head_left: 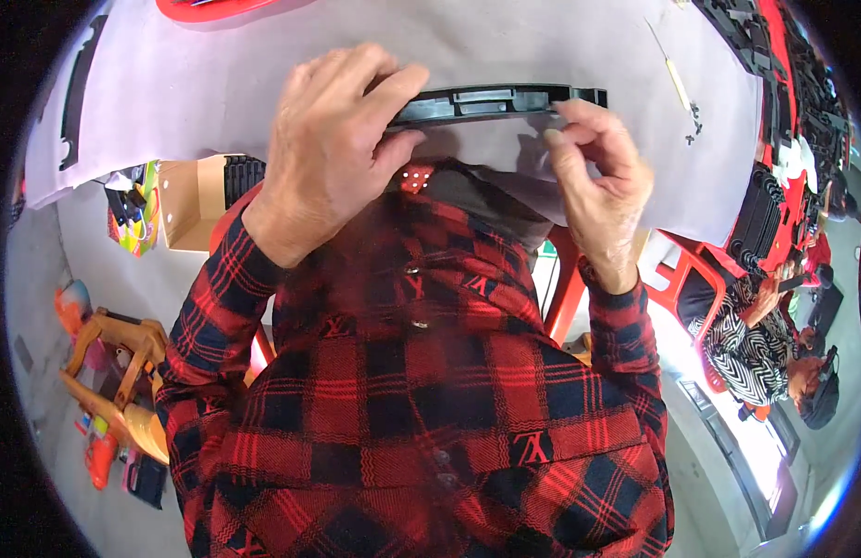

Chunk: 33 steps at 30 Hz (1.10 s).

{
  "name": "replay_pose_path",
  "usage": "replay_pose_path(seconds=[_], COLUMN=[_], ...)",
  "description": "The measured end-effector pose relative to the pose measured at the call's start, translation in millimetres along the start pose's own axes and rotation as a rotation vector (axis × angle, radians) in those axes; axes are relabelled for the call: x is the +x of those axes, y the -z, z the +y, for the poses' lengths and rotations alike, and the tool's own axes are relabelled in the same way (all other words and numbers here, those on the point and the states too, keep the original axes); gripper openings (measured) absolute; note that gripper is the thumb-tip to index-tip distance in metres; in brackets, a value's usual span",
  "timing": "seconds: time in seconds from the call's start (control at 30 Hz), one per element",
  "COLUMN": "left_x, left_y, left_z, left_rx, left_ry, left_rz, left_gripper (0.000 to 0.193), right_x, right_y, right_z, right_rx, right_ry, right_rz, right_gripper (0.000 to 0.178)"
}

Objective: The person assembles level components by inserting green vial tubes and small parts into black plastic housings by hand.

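A long, narrow black plastic strip (481, 102) with raised edges and recessed compartments lies across the pale table cover in front of me. My left hand (330, 139) is closed around its left end, with thumb and forefinger gripping the near and far edges. My right hand (602, 153) is by the strip's right part, its fingers curled and its thumb and forefinger tips brought close together. The forefinger is at the strip's near edge. Whatever the right fingertips may pinch is too small to make out.
A thin tool with a pale yellow handle (677, 84) lies right of the strip, near small black pieces (694, 126). Another black strip (80, 93) rests at the far left. A red tray (216, 11) is at the back. Stacked black parts (758, 214) and another person (751, 339) are at right.
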State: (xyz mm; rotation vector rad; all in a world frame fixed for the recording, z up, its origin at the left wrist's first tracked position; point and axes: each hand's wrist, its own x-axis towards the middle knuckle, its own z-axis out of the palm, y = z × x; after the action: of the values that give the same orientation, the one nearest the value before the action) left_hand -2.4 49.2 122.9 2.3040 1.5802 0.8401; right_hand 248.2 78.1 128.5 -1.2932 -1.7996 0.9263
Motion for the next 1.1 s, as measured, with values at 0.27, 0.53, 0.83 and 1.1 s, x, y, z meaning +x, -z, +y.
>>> replay_pose_path(seconds=[0.27, 0.53, 0.83, 1.1], left_x=[-9, -11, -9, -9], left_y=[-11, -20, -24, -27], left_z=[5, 14, 9, 6], left_rx=[-0.107, -0.122, -0.155, -0.181], left_ry=[0.068, 0.046, 0.033, 0.018], left_rz=[0.086, 0.123, 0.13, 0.116], left_gripper=[0.043, 0.04, 0.042, 0.042], right_x=[2, 9, 22, 19], right_y=[-13, -14, -10, -11], right_z=[-12, -36, -41, -35], right_rx=[-0.071, 0.239, 0.251, 0.292], right_ry=[-0.212, -0.492, -0.503, -0.509], right_rz=[-0.172, -0.233, -0.287, -0.276], right_gripper=[0.035, 0.042, 0.037, 0.038])
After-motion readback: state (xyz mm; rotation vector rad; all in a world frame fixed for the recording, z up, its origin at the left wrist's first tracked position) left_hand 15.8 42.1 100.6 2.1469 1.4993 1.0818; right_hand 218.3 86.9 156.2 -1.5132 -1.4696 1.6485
